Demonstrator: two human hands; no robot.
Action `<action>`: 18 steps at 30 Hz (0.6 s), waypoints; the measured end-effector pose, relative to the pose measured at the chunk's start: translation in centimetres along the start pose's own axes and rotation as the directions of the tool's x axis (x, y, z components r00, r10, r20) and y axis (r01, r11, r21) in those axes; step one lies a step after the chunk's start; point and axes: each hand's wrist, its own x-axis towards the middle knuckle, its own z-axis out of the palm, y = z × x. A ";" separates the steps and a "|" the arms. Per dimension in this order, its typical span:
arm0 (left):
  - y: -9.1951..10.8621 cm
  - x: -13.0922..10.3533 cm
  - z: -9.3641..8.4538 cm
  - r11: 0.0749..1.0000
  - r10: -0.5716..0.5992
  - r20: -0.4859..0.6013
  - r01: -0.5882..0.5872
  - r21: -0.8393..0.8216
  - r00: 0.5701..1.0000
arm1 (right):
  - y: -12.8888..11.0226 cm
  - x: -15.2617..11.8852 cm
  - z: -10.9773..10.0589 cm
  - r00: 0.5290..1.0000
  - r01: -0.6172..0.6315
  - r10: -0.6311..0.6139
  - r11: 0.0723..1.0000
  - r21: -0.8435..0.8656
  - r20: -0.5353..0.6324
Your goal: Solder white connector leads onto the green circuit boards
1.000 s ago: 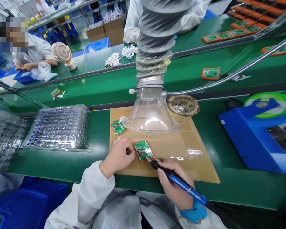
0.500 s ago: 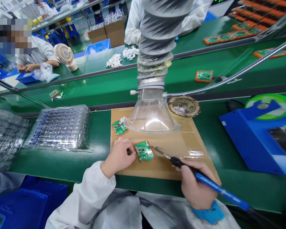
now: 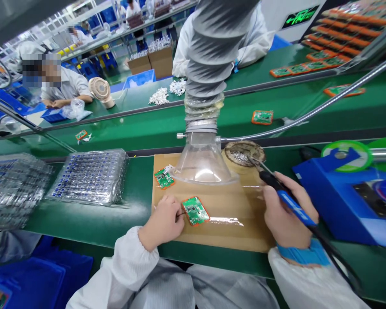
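My right hand (image 3: 287, 210) is closed around the blue and black handle of a soldering iron (image 3: 294, 206). The iron's tip is at a round, scorched dish (image 3: 260, 150) with silvery bits in it. My left hand (image 3: 165, 221) is closed beside the left edge of a green circuit board (image 3: 195, 210) with an orange rim. Something thin and dark pokes from its fingers towards that board; what it is I cannot make out. A second circuit board (image 3: 164, 177), with a white part at its corner, lies farther back on the cardboard sheet (image 3: 231, 236).
A clear fume hood (image 3: 204, 161) on a grey hose hangs over the cardboard. Stacked clear plastic trays (image 3: 88, 176) stand to the left. On the right is a blue machine (image 3: 337, 197) with a green reel (image 3: 347, 156). Co-workers sit across the belt (image 3: 154, 128), which carries more boards.
My right hand has moved the soldering iron away from the near board, right and back to the round dish. My left hand stays beside the board. The whole view has shifted slightly.
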 end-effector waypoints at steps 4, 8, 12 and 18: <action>-1.2 -1.2 -2.5 0.786 -0.144 0.190 0.229 -0.575 0.971 | -0.4 -2.5 -1.2 0.997 -0.057 0.064 0.989 0.135 -0.048; -2.6 -0.8 -6.6 0.538 -0.247 0.154 0.268 -0.799 0.957 | -0.4 -4.4 -1.8 0.990 -0.139 0.139 0.981 0.134 0.007; -3.7 4.3 -10.6 0.704 -0.382 -0.183 0.157 -0.693 0.906 | -0.5 -4.9 -1.7 0.978 -0.194 0.188 0.979 0.064 0.086; -4.3 10.6 -10.5 0.962 -0.268 -0.656 0.156 -0.225 0.706 | -1.0 -4.5 -1.9 0.967 -0.228 0.223 0.973 0.029 0.123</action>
